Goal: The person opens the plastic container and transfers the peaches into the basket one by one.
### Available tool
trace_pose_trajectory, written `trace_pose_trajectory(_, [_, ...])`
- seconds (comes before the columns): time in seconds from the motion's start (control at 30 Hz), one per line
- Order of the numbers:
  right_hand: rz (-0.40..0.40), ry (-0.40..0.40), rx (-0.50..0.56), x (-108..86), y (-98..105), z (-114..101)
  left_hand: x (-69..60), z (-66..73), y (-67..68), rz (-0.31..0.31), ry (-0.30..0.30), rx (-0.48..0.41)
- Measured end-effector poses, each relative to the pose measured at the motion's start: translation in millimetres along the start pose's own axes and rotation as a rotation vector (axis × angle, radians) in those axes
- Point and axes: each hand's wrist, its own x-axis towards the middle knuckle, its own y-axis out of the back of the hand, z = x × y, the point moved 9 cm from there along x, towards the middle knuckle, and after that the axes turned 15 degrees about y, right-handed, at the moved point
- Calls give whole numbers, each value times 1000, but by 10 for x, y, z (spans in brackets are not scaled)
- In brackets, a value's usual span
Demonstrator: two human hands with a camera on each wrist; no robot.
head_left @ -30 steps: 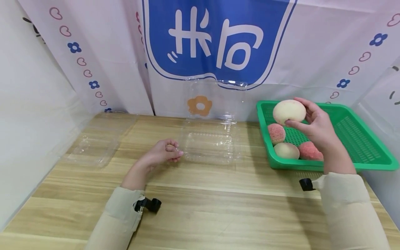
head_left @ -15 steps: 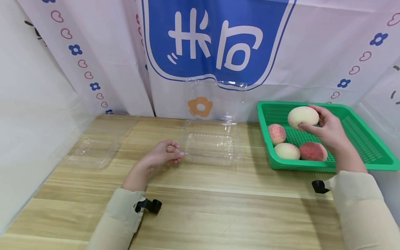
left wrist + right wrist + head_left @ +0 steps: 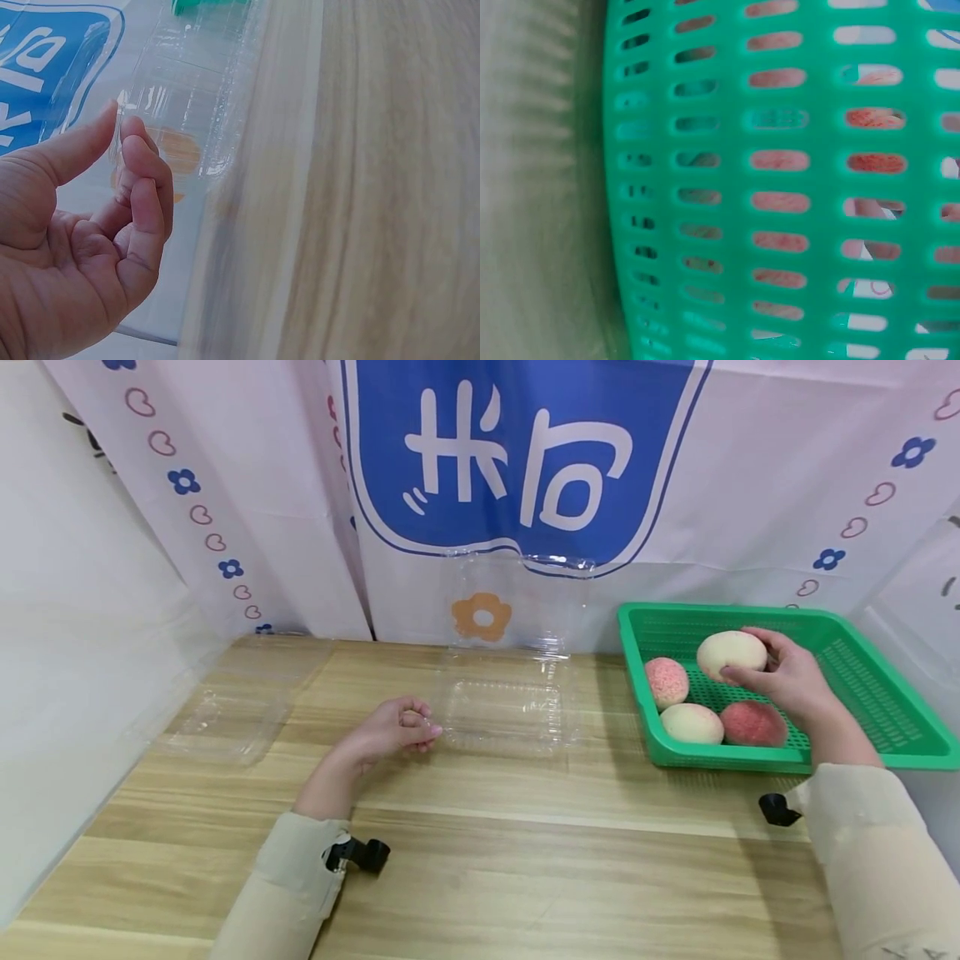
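My right hand [image 3: 798, 685] grips a pale peach [image 3: 731, 653] low inside the green basket [image 3: 900, 693], thumb and fingers around its right side. Below it in the basket lie a pink peach [image 3: 666, 683], a pale peach with a pink blush [image 3: 692, 724] and a red peach [image 3: 755, 724]. A clear plastic clamshell box [image 3: 502, 747] stands open at the middle, its lid upright against the curtain. My left hand [image 3: 382, 733] pinches the box's left edge between thumb and fingers. The right wrist view shows the slotted basket wall [image 3: 735, 142], which mostly hides the right hand.
Another clear plastic box [image 3: 225, 747] lies open at the left of the wooden table [image 3: 510, 877]. Behind hangs a white curtain [image 3: 720, 510] with a blue emblem. The basket stands at the right, close to the side wall.
My right hand has moved right and down with the pale peach, bringing it lower into the basket. The left hand stays at the box edge.
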Motion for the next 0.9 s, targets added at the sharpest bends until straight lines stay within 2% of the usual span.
trace_pose_trajectory(0.2, [-64, -14, -46, 20, -38, 100, -4, 21, -6, 1, -8, 4])
trace_pose_trajectory(0.57, [-147, -4, -157, 115, -144, 144, 11, -8, 4, 6, 4, 2])
trace_pose_trajectory(0.9, [-202, -50, -200, 70, -153, 207, -5, 1, -8, 6, 6, -11])
